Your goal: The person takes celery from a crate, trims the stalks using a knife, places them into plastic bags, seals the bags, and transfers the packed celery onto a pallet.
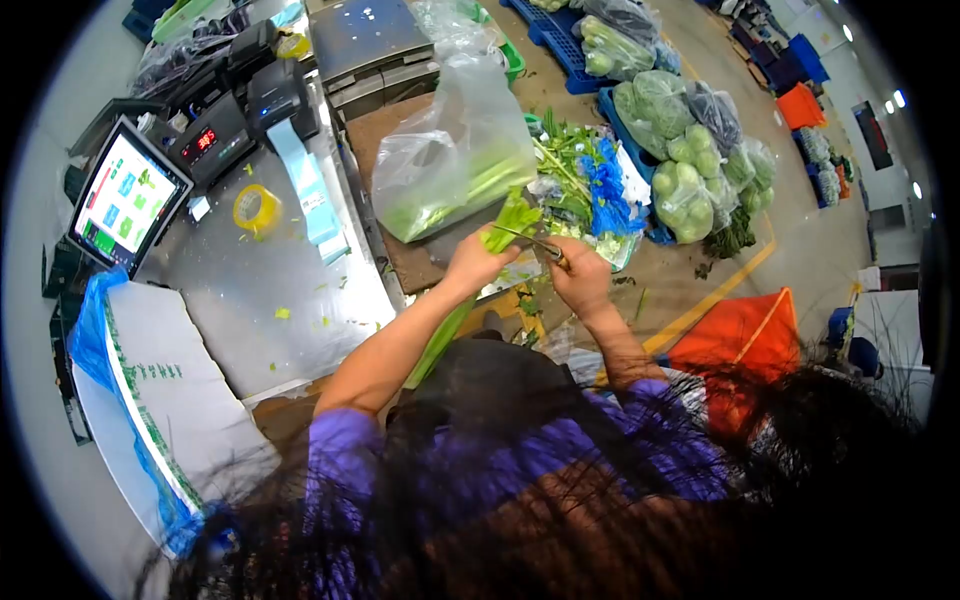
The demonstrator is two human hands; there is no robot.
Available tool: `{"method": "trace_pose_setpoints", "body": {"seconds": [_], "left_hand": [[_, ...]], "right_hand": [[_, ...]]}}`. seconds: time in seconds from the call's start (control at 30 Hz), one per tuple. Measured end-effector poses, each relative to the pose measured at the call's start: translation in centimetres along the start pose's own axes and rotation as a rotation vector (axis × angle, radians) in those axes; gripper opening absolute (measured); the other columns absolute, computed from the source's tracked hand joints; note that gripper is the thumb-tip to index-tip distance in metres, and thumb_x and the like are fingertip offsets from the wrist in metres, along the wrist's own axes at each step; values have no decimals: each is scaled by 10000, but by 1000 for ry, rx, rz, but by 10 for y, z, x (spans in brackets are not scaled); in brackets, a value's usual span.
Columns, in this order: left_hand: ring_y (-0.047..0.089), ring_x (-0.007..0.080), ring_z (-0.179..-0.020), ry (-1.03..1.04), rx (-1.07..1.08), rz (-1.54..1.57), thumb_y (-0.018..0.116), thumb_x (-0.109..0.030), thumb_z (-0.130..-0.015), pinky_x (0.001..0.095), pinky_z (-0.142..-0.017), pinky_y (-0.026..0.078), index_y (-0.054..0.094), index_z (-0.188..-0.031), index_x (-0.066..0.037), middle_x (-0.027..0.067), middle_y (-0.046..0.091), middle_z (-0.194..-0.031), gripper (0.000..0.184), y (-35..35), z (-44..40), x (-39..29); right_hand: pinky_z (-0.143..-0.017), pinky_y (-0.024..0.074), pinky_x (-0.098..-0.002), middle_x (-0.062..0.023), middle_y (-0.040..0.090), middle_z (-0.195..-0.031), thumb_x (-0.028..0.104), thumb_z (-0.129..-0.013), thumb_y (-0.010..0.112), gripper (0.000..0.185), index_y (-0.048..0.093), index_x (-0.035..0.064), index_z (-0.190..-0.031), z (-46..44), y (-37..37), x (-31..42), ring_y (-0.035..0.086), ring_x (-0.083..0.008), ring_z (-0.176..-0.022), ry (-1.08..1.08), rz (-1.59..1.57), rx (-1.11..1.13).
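My left hand (477, 262) is closed round a bunch of celery (513, 220), whose stalks run down past my forearm toward my lap. In my right hand (582, 275) is a knife (533, 240), gripped by its handle, with the blade lying across the celery near its upper end. Just beyond my hands, a clear plastic bag (455, 150) with green stalks inside lies on a brown board (400, 265). Right of it is a heap of leafy trimmings (565, 165) with crumpled blue plastic (608, 185).
On the steel table (250, 330) at left are a roll of yellow tape (257, 208), a label strip (308, 190), a printer (283, 97) and a screen (130, 200). A scale (370, 35) stands behind. Bagged green vegetables (690, 175) and an orange bag (735, 335) sit at right.
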State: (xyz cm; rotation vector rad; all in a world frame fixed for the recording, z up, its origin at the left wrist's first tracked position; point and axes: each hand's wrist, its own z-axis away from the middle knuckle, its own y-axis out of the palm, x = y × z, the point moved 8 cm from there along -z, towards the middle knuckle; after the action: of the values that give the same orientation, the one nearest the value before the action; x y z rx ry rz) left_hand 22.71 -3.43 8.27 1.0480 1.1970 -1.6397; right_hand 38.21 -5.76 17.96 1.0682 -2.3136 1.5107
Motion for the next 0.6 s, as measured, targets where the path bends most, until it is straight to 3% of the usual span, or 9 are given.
{"method": "trace_pose_setpoints", "body": {"seconds": [0.07,0.27,0.33,0.6], "left_hand": [[582,364,-860,-60,18,-50,629,-328,-739,422,-725,445,552,-996,-76,170,629,-871,368,36,-29,-10],[580,381,-853,-86,-18,-184,626,-298,-744,431,-717,450,547,-975,-89,182,626,-865,322,109,-82,-37],[586,373,-843,-63,-34,-231,627,-239,-754,398,-710,455,555,-993,-66,185,623,-880,304,125,-97,-39],[596,360,-869,-110,-4,-227,622,-264,-759,404,-735,463,575,-1038,-76,182,633,-913,340,175,-150,-43]], "right_hand": [[-545,465,-322,-67,599,-708,53,-639,611,221,614,103,-855,-10,-16,-28,591,-239,-630,-83,108,-50],[-488,395,-335,-38,442,-595,44,-641,576,149,576,117,-771,-19,-29,-116,501,-217,-556,-50,301,-58],[-492,387,-332,-35,438,-609,44,-636,580,144,569,116,-760,-22,-33,-138,492,-214,-563,-40,372,-78],[-504,372,-342,-40,429,-643,33,-642,574,131,546,109,-744,-31,-45,-207,480,-220,-599,11,436,-219]]}}
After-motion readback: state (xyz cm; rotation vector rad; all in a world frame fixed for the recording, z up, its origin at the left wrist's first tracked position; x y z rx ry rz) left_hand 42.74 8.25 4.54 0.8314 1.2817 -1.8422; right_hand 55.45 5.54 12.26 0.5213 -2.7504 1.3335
